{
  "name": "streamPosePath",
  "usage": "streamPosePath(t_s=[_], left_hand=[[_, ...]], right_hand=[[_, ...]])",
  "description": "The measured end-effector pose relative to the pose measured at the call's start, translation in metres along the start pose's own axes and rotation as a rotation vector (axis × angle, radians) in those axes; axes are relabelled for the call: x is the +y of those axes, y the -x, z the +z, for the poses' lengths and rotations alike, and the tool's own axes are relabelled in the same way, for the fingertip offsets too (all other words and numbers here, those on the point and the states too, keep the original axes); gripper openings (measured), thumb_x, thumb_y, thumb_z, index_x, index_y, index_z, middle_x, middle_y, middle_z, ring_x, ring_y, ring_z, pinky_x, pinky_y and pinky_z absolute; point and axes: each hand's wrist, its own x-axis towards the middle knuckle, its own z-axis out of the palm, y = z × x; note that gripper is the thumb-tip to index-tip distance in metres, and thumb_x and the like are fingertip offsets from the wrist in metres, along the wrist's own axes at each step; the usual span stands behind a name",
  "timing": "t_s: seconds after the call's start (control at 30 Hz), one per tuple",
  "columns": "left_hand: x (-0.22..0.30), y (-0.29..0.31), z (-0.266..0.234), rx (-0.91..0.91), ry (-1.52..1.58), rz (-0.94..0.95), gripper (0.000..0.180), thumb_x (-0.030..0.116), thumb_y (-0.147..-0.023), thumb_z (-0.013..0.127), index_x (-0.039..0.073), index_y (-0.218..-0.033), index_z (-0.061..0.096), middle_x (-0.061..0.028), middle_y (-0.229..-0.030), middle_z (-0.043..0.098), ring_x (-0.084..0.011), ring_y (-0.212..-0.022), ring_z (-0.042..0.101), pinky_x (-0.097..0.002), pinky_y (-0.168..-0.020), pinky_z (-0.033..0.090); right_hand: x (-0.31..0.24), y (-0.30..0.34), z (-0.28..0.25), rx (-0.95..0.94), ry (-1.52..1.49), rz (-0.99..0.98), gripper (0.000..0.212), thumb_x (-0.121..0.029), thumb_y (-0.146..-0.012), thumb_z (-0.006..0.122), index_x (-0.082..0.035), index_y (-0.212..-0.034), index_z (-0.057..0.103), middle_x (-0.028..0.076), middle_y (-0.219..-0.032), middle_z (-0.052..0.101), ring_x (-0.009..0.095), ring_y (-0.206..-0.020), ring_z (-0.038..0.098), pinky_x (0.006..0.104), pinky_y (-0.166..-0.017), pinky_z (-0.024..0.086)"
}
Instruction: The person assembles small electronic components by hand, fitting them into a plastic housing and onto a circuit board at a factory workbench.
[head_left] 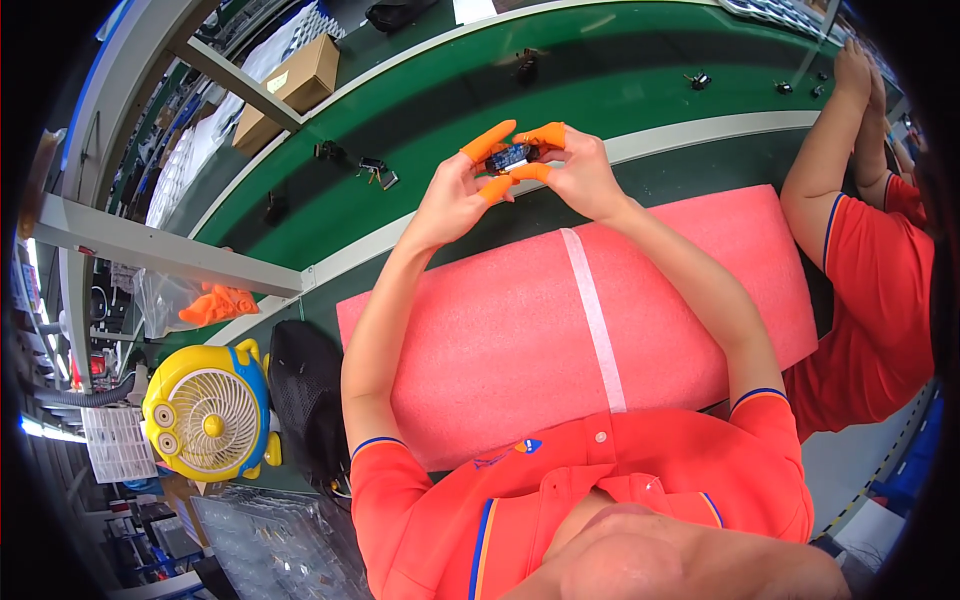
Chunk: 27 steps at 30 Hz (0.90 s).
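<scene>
Both hands (452, 205) (585, 178) on dark device (508, 158)

The head-worn fisheye view looks down from near above the left hand (452, 200) and right hand (584, 178)

Rm: green surf (625, 85) R of hands (585, 178) | obst: grey beam (170, 248) L

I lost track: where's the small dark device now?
The device, upper centre in the head view, is held between the left hand and right hand, beyond the pink foam.
</scene>
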Motion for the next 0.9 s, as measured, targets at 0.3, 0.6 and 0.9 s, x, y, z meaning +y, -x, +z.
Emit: streamPosePath(t_s=[0.3, 0.6, 0.9], left_hand=[[-0.023, 0.003, -0.001, -0.033, -0.893, 0.233, 0.052, -0.001, -0.082, 0.057, 0.009, -0.131, 0.043, -0.0160, -0.101, 0.059, -0.0266, -0.083, 0.060, -0.0343, -0.074, 0.050], [-0.115, -0.019, -0.142, 0.500, -1.243, 0.105, 0.041, 0.004, -0.080, 0.054, 0.009, -0.121, 0.053, -0.0208, -0.111, 0.057, -0.0340, -0.108, 0.051, -0.0428, -0.093, 0.038], [-0.085, -0.024, -0.120, 0.316, -0.816, 0.057, 0.030, 0.007, -0.071, 0.069, 0.003, -0.100, 0.063, -0.0126, -0.094, 0.061, -0.0215, -0.090, 0.060, -0.0327, -0.082, 0.046]], right_hand=[[0.021, -0.007, -0.001, -0.099, 0.066, 0.173, 0.030, -0.002, -0.071, 0.073, 0.002, -0.099, 0.062, 0.008, -0.090, 0.065, 0.011, -0.075, 0.062, 0.0258, -0.068, 0.051], [0.067, -0.028, -0.023, 0.191, 0.559, 0.072, 0.030, -0.013, -0.074, 0.073, -0.001, -0.100, 0.063, 0.013, -0.097, 0.065, 0.025, -0.090, 0.061, 0.0324, -0.081, 0.047], [0.041, -0.007, 0.001, 0.024, 0.403, -0.103, 0.037, -0.012, -0.075, 0.071, -0.003, -0.109, 0.060, 0.012, -0.098, 0.064, 0.027, -0.097, 0.058, 0.0342, -0.085, 0.045]])
